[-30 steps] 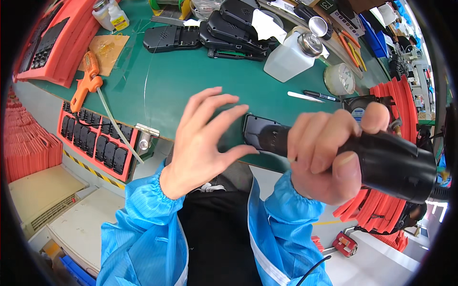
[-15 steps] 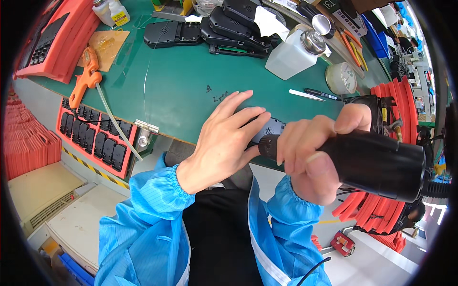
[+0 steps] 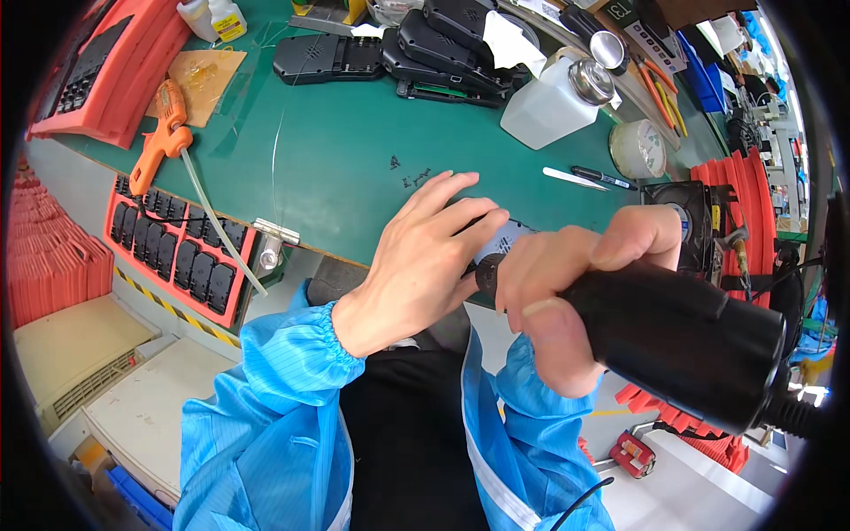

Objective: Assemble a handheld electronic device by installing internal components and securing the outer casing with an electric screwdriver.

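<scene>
My right hand point(image 3: 575, 292) is wrapped round a black electric screwdriver point(image 3: 682, 341), which lies tilted with its narrow collar toward my left hand. Just left of that collar is my left hand point(image 3: 425, 252), its thumb and forefinger bent around a casing point(image 3: 506, 237) with a pattern of small holes. The other fingers of this hand reach out over the green bench. Most of the casing and the screwdriver's tip are hidden behind my hands. Beyond my left fingertips lie several small dark screws point(image 3: 412, 177).
Black device housings point(image 3: 443, 53) are piled at the back beside a white dispenser bottle point(image 3: 549, 111). Tweezers point(image 3: 574, 179), a marker point(image 3: 604, 178) and a tape roll point(image 3: 637, 148) lie to the right. An orange glue gun point(image 3: 164, 137) rests at left, above a red tray of black parts point(image 3: 173, 252).
The screwdriver's back end has swung downward and nearer, and my right hand has shifted slightly left with it. My left hand keeps almost the same pose.
</scene>
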A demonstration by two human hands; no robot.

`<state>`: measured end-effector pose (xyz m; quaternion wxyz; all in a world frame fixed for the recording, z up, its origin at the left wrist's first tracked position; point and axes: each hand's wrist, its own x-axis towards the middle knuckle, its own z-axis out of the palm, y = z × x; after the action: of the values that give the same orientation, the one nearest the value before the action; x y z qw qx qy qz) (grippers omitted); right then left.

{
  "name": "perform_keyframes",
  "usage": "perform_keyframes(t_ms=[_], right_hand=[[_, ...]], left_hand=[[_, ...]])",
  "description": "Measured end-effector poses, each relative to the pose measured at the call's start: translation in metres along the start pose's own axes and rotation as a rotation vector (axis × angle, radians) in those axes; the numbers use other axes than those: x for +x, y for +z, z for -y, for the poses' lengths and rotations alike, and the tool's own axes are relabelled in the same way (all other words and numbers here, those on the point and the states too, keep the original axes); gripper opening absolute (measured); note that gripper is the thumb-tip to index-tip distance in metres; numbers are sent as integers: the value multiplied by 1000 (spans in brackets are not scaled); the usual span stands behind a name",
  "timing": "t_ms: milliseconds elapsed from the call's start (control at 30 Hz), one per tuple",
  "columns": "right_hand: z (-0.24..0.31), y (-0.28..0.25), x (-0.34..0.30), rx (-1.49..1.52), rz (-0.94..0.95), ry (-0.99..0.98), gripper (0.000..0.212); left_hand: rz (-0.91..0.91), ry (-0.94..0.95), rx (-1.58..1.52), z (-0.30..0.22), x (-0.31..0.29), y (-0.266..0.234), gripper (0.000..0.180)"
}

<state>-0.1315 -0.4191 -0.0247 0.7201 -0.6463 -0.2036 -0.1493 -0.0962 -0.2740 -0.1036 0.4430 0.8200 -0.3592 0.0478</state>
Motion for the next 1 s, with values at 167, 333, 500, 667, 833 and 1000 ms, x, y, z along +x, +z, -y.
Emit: perform_keyframes(t_ms=[167,333,500,667,833,1000], right_hand=[[-8,-2,0,-48,-57,5,46],[-11,3,-1,-38,-96,-29,44],[-10,-7,-1,-75,-79,-14,48],[-9,-8,0,-13,-44,-15,54],[16,-35,35,348,253,-187,40],[-11,-2,58,189,-224,-244,38]], left_hand=[[-25,23,19,1,1,4,64],[-32,25,36,-1,1,3,64],[-28,36,45,0,0,5,65],[-21,25,38,-1,-1,2,67],[-18,14,29,-4,0,0,64],[-192,-75,83,-9,-17,-14,46]])
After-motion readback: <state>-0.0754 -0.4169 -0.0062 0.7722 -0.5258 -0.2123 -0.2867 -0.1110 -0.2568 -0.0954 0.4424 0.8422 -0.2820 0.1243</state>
